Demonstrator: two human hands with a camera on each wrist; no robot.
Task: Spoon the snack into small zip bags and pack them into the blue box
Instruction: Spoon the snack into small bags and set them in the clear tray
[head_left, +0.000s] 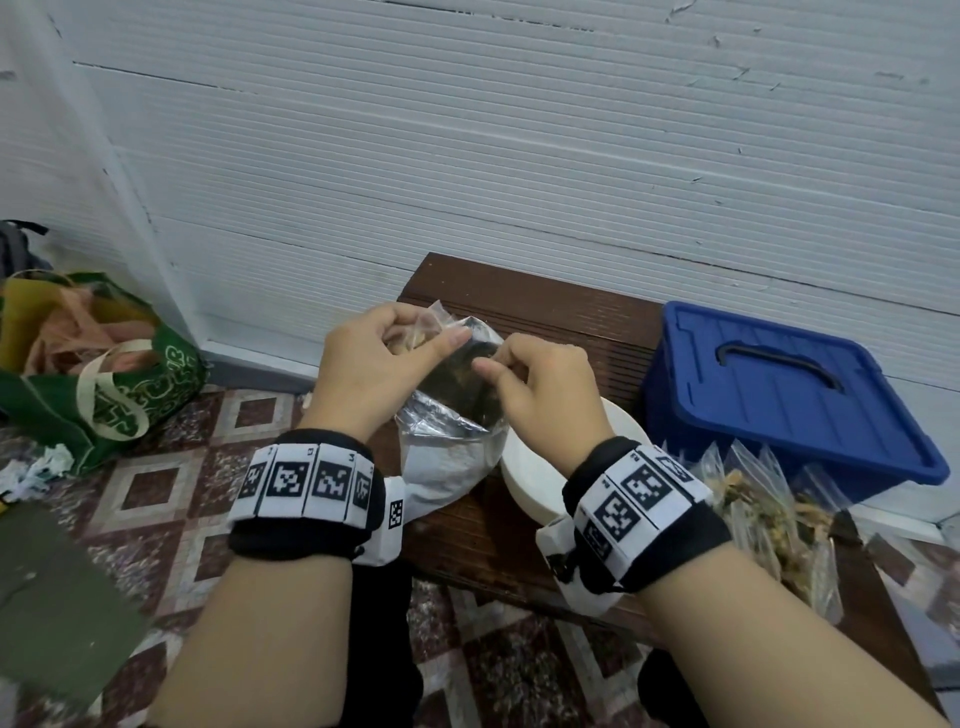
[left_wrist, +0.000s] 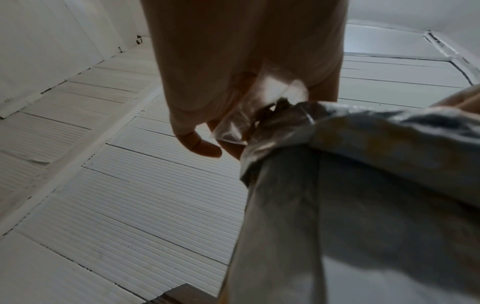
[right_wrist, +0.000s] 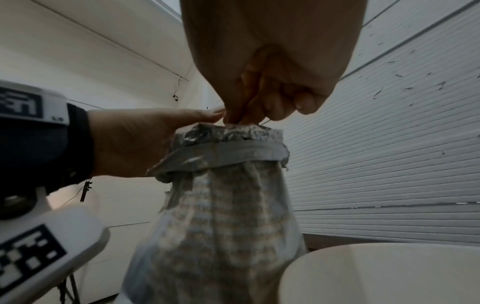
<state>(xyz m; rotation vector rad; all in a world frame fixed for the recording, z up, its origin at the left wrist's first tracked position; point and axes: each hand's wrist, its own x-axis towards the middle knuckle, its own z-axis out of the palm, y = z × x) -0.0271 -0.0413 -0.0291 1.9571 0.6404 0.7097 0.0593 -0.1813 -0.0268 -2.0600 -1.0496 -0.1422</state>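
Observation:
My left hand (head_left: 427, 332) pinches a small clear zip bag (head_left: 430, 319) by its top, just over the mouth of a big silver foil snack bag (head_left: 447, 457). A little brown snack shows in the zip bag (left_wrist: 262, 115). My right hand (head_left: 493, 362) is curled at the foil bag's (right_wrist: 226, 205) rolled-down rim. Its thumb and forefinger pinch what looks like a thin spoon handle dipping inside; the bowl of the spoon is hidden. The blue box (head_left: 779, 395) stands at the right with its lid on.
A white bowl (head_left: 524, 467) sits beside the foil bag on the dark wooden bench (head_left: 545, 312). Several filled zip bags (head_left: 769, 509) lie in front of the blue box. A green tote (head_left: 104, 374) stands on the tiled floor at left. A white wall is close behind.

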